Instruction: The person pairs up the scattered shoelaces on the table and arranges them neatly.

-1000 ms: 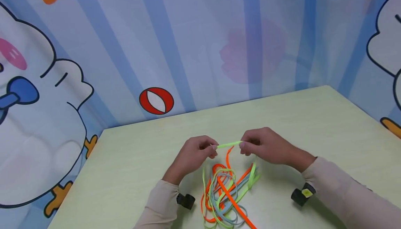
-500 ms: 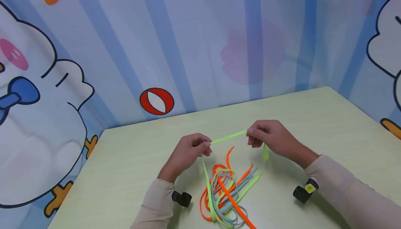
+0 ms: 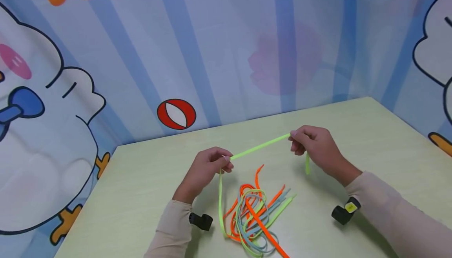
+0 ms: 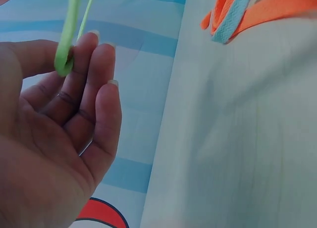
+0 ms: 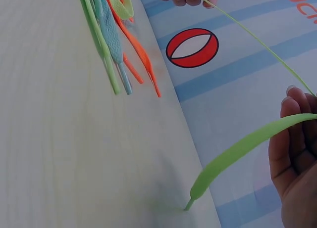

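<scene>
A flat neon green shoelace (image 3: 259,147) runs taut between my hands above the table. My left hand (image 3: 206,168) pinches it between thumb and forefinger, and from there a length drops to the pile. In the left wrist view the green shoelace (image 4: 64,55) bends over at the forefinger, the other fingers loosely curved. Higher and to the right, my right hand (image 3: 316,144) pinches the lace too. Its tipped free end (image 5: 233,159) hangs below that hand in the right wrist view. Beneath lies a tangled pile of orange, grey-blue and green shoelaces (image 3: 252,218).
The pale table (image 3: 159,183) meets a printed backdrop (image 3: 233,46) along its far edge. One orange lace (image 3: 265,230) stretches from the pile toward the near edge. Black cameras (image 3: 201,221) sit on both wrists.
My hands have drawn apart, the right going up and rightward, the left going left. The green span between them has lengthened, and the lace's free end now hangs below my right hand.
</scene>
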Demonstrator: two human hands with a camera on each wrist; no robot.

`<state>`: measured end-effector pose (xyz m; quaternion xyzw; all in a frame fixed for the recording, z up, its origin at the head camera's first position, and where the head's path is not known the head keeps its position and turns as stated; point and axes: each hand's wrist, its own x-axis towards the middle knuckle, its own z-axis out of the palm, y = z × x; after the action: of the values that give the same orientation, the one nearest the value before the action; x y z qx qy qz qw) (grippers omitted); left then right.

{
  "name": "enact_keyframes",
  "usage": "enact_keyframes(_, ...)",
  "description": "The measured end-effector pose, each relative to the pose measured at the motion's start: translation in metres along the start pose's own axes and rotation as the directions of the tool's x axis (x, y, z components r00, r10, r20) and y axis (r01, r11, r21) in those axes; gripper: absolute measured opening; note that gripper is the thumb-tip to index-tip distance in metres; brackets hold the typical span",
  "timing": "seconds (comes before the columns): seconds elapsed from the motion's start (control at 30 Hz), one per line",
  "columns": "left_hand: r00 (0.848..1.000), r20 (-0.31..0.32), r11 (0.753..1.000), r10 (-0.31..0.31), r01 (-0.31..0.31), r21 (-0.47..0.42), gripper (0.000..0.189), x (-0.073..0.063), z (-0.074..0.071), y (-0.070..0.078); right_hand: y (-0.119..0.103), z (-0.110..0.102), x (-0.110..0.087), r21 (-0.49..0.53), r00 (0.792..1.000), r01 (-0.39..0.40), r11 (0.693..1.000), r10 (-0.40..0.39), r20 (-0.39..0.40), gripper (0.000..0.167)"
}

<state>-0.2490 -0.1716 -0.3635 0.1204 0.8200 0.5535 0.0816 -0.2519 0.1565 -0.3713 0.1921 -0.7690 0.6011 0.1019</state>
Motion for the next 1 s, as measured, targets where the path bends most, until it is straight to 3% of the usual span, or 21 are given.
enact_keyframes(0.43,0.995,-0.089,0.995,-0.037,0.028,-0.097,0.019,0.003,-0.014,-0.009,0.009,-0.01,0.004,-0.019,0.998,-0.025,0.999,0.024,-0.059,0.032)
enact_keyframes(1.0,0.976,-0.196,0.993,-0.094,0.078,-0.084,0.021,0.008,-0.027,-0.018,0.01,-0.023,0.009,-0.091,0.991,-0.049,0.995,0.036,-0.13,0.031)
